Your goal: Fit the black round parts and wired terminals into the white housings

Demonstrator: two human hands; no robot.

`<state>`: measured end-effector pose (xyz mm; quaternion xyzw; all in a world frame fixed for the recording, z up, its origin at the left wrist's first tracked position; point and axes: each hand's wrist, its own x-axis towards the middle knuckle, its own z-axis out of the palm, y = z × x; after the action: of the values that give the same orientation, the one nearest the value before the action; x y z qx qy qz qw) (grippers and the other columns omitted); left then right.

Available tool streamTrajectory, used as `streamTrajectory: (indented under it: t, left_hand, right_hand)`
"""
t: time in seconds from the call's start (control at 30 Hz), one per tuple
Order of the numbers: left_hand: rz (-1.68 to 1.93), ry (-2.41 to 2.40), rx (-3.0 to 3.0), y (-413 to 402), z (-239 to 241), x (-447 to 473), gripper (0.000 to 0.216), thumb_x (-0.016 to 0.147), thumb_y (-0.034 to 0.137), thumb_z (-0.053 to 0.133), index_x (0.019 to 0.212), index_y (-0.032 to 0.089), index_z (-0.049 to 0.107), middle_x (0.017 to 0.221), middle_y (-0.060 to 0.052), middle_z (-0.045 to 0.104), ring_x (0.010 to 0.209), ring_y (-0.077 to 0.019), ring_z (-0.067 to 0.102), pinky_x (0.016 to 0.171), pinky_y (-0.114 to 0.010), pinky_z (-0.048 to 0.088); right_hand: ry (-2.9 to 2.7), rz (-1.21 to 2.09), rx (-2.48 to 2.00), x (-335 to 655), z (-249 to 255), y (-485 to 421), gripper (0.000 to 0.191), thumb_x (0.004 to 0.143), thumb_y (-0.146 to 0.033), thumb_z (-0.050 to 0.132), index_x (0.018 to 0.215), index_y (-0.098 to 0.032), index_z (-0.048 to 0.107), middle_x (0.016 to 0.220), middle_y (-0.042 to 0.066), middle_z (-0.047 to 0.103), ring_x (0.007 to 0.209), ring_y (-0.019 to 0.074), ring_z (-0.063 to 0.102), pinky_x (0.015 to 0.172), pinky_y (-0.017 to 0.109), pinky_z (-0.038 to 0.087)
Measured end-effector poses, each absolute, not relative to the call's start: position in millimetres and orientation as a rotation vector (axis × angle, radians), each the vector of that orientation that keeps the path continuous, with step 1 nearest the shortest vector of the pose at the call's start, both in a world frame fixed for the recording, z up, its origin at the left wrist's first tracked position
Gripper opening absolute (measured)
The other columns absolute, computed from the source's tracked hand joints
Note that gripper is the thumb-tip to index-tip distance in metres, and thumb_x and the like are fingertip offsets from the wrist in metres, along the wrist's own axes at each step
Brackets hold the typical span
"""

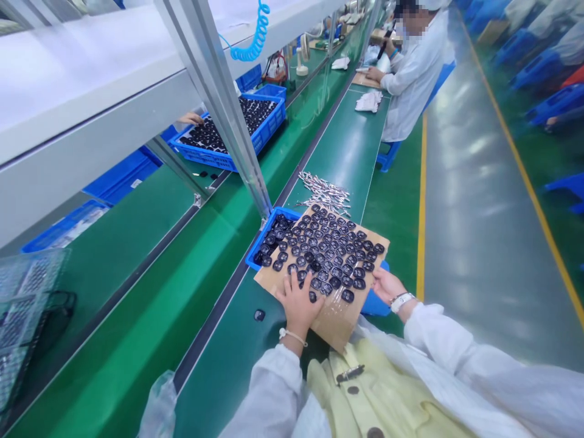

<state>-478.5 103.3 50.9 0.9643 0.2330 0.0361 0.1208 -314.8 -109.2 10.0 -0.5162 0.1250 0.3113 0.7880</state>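
Observation:
A brown cardboard sheet (337,319) lies over a blue bin (267,228) and carries several small black round parts (335,252) in rows. My left hand (298,304) rests flat on the sheet's near edge, fingers spread among the parts. My right hand (387,285) holds the sheet's right edge, fingers curled at it. More black parts lie in the bin under the sheet. One black part (259,314) sits alone on the green table (228,359).
A heap of small silver metal pieces (325,193) lies beyond the sheet. A metal frame post (228,112) rises by the bin. Another blue bin of black parts (237,125) stands across the belt. A co-worker in white (413,73) sits further along.

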Motion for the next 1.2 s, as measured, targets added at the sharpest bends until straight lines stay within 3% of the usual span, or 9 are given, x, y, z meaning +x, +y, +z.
streamTrajectory:
  t: [0.27, 0.5, 0.67, 0.83, 0.9, 1.07, 1.2]
  left_hand:
    - [0.119, 0.808, 2.847, 158, 54, -455, 0.065, 0.074, 0.054, 0.052, 0.134, 0.033, 0.037, 0.146, -0.014, 0.024, 0.131, -0.0399, 0.017, 0.093, -0.066, 0.022]
    - [0.161, 0.832, 2.836, 188, 56, -429, 0.056, 0.079, 0.049, 0.052, 0.129, 0.024, 0.044, 0.142, -0.015, 0.031, 0.129, -0.0351, 0.026, 0.098, -0.057, 0.026]
    - [0.221, 0.928, 2.79, 203, 59, -422, 0.053, 0.083, 0.044, 0.05, 0.129, 0.02, 0.041, 0.139, -0.011, 0.036, 0.127, -0.0309, 0.031, 0.1, -0.056, 0.026]
    - [0.27, 0.951, 2.746, 174, 69, -435, 0.061, 0.084, 0.044, 0.042, 0.135, 0.011, 0.035, 0.139, -0.022, 0.033, 0.129, -0.0387, 0.024, 0.097, -0.061, 0.024]
    - [0.247, 0.764, 2.766, 141, 75, -443, 0.067, 0.08, 0.052, 0.046, 0.135, 0.016, 0.037, 0.141, -0.02, 0.032, 0.13, -0.039, 0.023, 0.099, -0.061, 0.021]
    - [0.145, 0.124, 2.76, 58, 85, -449, 0.075, 0.056, 0.065, 0.064, 0.125, 0.04, 0.047, 0.143, -0.002, 0.035, 0.13, -0.0331, 0.026, 0.103, -0.054, 0.019]
    - [0.112, 0.015, 2.748, 43, 82, -441, 0.061, 0.065, 0.054, 0.063, 0.122, 0.037, 0.051, 0.138, -0.006, 0.041, 0.128, -0.0325, 0.028, 0.101, -0.057, 0.02]
  right_hand:
    - [0.276, 0.671, -1.101, -318, 11, -109, 0.029, 0.073, -0.002, 0.046, 0.092, -0.019, 0.06, 0.083, 0.004, 0.07, 0.075, 0.0174, 0.068, 0.069, 0.03, 0.058]
    - [0.272, 0.685, -1.099, -319, 13, -109, 0.027, 0.073, -0.004, 0.047, 0.091, -0.019, 0.061, 0.085, 0.004, 0.07, 0.077, 0.0192, 0.068, 0.069, 0.033, 0.058]
    - [0.274, 0.681, -1.102, -319, 14, -110, 0.027, 0.072, -0.005, 0.048, 0.092, -0.019, 0.061, 0.085, 0.004, 0.07, 0.077, 0.0187, 0.068, 0.069, 0.032, 0.058]
    - [0.28, 0.68, -1.102, -317, 13, -112, 0.031, 0.072, -0.004, 0.047, 0.095, -0.019, 0.061, 0.085, 0.004, 0.07, 0.079, 0.0185, 0.067, 0.07, 0.032, 0.057]
    - [0.285, 0.68, -1.1, -316, 13, -112, 0.032, 0.072, -0.003, 0.047, 0.096, -0.019, 0.06, 0.086, 0.004, 0.07, 0.08, 0.0187, 0.067, 0.071, 0.032, 0.057]
    - [0.296, 0.671, -1.1, -318, 14, -111, 0.028, 0.072, -0.005, 0.047, 0.093, -0.019, 0.06, 0.086, 0.004, 0.07, 0.078, 0.019, 0.067, 0.07, 0.033, 0.057]
    - [0.296, 0.666, -1.104, -319, 16, -110, 0.024, 0.072, -0.006, 0.048, 0.088, -0.02, 0.059, 0.08, 0.003, 0.07, 0.071, 0.0187, 0.068, 0.066, 0.033, 0.057]
